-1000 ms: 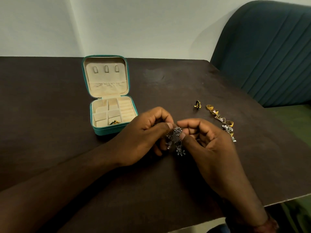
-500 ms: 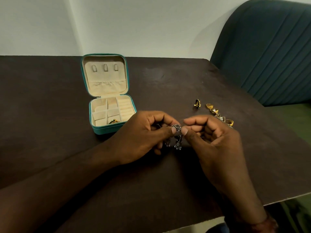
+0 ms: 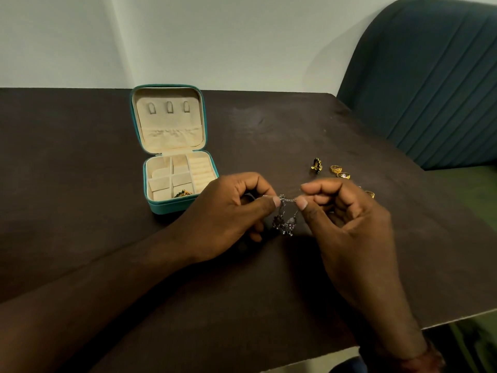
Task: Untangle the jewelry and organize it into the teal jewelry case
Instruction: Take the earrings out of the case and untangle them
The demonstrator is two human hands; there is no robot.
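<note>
A tangled silver chain with dark charms (image 3: 284,221) hangs between my two hands just above the dark table. My left hand (image 3: 228,214) pinches its left end between thumb and forefinger. My right hand (image 3: 347,219) pinches the right end, a short stretch of chain pulled taut between them. The teal jewelry case (image 3: 161,208) stands open to the left, cream compartments showing. One gold and dark piece (image 3: 183,193) lies in its front compartment.
Gold rings (image 3: 339,172) and a dark and gold ring (image 3: 316,166) lie in a row on the table (image 3: 80,184) behind my right hand, partly hidden by it. A teal padded seat (image 3: 430,82) stands at the right. The table's near edge runs close under my right wrist.
My hands have drawn apart a little, so a short length of chain now shows taut between the fingertips. The charms hang lower below it.
</note>
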